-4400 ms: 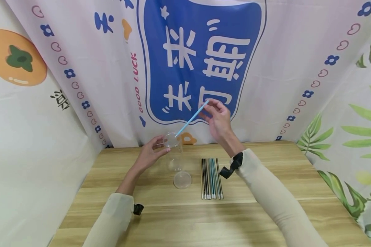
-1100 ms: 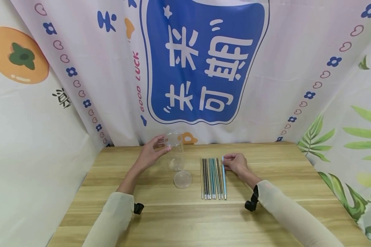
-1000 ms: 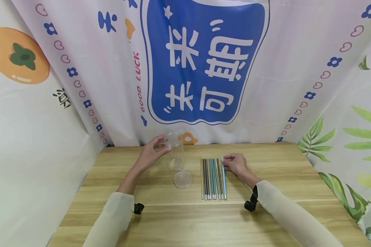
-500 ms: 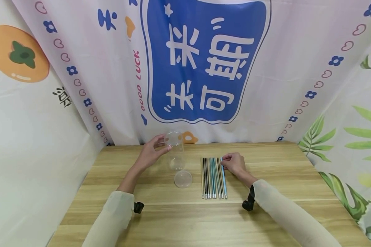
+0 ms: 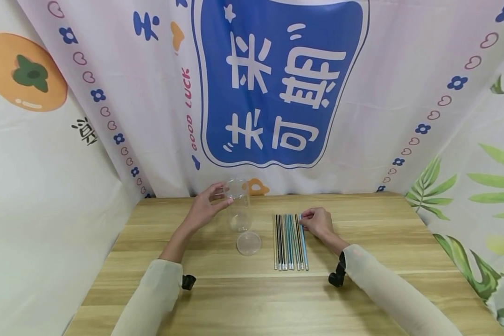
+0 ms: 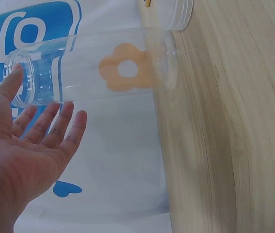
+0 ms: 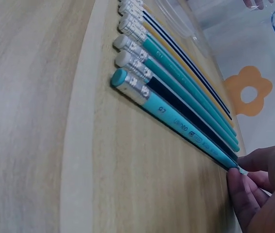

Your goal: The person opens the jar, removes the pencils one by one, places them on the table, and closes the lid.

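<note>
My left hand (image 5: 206, 207) holds the upper part of a clear plastic jar (image 5: 240, 217) that stands upright at the back of the table, thumb on one side and fingers on the other. The left wrist view shows the thumb at the rim of the jar (image 6: 91, 68). With thumb and fingertips, my right hand (image 5: 318, 220) pinches the far end of a light blue pencil (image 5: 304, 247). That pencil lies on the table at the right end of a row of pencils (image 5: 287, 242), side by side, erasers toward me. The pinched tip is hidden by the fingers.
A round clear lid (image 5: 248, 243) lies on the wooden table (image 5: 252, 303) in front of the jar, left of the pencils. A printed curtain (image 5: 151, 116) hangs right behind the table's back edge.
My right hand has brought the light blue pencil down from above the jar to the table, right of the row, then shifted it slightly left against the others. The left hand stays at the jar.
</note>
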A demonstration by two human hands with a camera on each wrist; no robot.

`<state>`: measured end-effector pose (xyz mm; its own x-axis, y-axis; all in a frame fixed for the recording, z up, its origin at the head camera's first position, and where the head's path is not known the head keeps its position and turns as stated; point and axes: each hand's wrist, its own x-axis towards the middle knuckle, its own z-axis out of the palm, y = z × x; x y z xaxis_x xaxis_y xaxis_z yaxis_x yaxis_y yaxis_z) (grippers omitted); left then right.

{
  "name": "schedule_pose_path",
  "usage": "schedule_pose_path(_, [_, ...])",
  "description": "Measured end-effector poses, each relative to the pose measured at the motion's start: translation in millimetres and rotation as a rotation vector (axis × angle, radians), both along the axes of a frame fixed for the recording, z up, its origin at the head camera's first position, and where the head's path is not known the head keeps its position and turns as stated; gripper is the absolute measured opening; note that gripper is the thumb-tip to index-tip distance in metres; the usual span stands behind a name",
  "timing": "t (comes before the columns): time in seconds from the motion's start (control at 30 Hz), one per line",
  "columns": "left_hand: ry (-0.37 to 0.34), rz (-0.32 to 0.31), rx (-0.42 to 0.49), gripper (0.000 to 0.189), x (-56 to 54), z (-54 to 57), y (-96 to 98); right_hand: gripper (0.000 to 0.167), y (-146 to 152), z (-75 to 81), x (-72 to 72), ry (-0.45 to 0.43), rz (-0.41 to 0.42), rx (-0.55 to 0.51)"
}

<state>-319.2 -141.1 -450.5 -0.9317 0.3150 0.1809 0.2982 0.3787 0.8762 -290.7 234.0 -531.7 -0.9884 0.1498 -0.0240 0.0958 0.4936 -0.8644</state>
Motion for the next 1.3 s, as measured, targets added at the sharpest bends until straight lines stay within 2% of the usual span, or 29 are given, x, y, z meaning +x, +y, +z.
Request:
schedule_pose_path(0.17, [-0.004,-0.005,0.004,0.071,-1.5,-2.1,-0.4,0.019,-1,3.9,2.0,0.045,0.013,0.036])
schedule_pose_path(0.3, [-0.010,-0.006,0.003,0.071,-2.3,-1.7,-1.0,0.023,-8,11.4,2.4,0.129,0.074,0.079])
schedule_pose_path(0.43, [-0.005,-0.006,0.006,0.071,-3.0,0.5,-1.2,0.027,-22,18.7,4.7,0.186,0.202,0.066])
schedule_pose_path(0.63, [-0.007,-0.013,0.010,0.072,-3.1,1.6,-0.7,0.035,-48,21.6,13.3,0.214,0.422,0.085])
schedule_pose_path(0.83, [-0.018,-0.006,0.000,0.071,-2.2,0.8,-0.6,0.046,-71,23.1,21.9,0.263,0.581,0.229])
schedule_pose_path(0.97, [-0.009,-0.009,-0.002,0.071,-1.5,0.5,-0.7,0.054,-83,18.7,24.1,0.261,0.615,0.306])
schedule_pose_path(1.3, [-0.006,-0.008,0.001,0.070,0.0,0.9,-0.7,0.071,-106,11.8,29.6,0.257,0.649,0.406])
